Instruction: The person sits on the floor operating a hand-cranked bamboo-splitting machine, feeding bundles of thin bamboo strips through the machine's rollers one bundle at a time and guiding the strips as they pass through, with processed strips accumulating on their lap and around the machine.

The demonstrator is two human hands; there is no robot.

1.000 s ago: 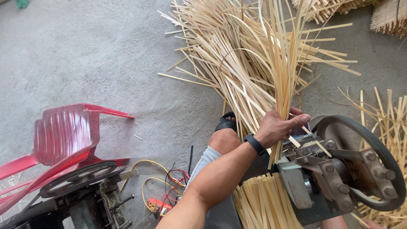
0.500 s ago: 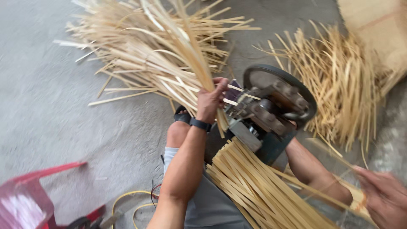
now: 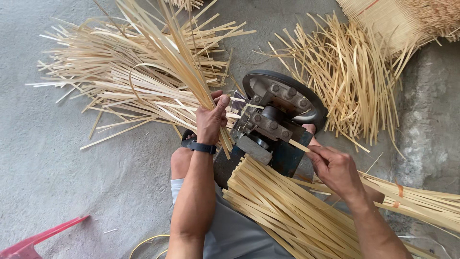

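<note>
Since the earlier frame, the right hand (image 3: pixel 337 169) has come in to the small machine (image 3: pixel 273 125), pinching one bamboo strip (image 3: pixel 298 145) at its near side. Left hand (image 3: pixel 211 118) is clenched around a bundle of strips (image 3: pixel 163 52) rising beside the machine's flywheel (image 3: pixel 286 94).

Pale yellow split bamboo strips (image 3: pixel 143 91) cover the mottled grey concrete floor (image 3: pixel 57 172); the dark metal belt-wheel machine (image 3: pixel 275 120) is black-rimmed, beside a red plastic chair (image 3: pixel 38 237).

no packages, labels, signs or screens show anywhere in this view.
</note>
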